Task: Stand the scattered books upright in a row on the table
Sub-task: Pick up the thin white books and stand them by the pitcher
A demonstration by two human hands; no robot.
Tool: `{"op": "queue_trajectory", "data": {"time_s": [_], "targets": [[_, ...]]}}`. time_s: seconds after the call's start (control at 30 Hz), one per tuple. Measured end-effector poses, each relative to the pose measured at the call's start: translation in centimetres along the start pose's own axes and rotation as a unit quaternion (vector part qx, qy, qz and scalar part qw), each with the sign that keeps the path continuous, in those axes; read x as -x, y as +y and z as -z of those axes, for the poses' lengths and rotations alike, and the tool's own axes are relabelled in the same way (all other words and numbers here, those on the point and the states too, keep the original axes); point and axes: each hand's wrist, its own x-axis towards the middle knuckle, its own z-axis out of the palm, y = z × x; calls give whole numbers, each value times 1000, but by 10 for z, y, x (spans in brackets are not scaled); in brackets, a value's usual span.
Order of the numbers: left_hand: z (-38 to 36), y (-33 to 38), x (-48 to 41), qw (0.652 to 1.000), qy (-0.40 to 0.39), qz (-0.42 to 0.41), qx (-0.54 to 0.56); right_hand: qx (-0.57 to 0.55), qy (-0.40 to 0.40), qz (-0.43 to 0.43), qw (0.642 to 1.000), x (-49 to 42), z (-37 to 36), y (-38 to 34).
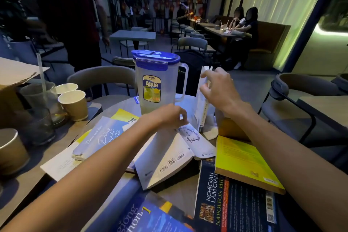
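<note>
Your right hand pinches the thin white book upright just right of the jug, and whether your left hand grips the flat book I cannot tell; release early and the upright one could topple against the jug.

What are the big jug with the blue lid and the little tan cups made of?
The tall translucent jug looks like frosted plastic: you can see dimly through it, and its blue lid has clip tabs. The tan cups with white insides look like matte paper, probably.
</note>
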Motion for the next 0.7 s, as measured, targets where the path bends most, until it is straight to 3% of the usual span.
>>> {"op": "queue_trajectory", "data": {"time_s": [0.23,0.53,0.7], "targets": [[14,-10,30,993,64,-97,26,-38,6,-13,999,-6,-2,-13],[31,-21,48,998,37,-55,13,-65,1,-12,998,-2,-13,-34],[34,-9,31,992,69,-21,102,-69,3,-18,997,-3,-18,-37]]}}
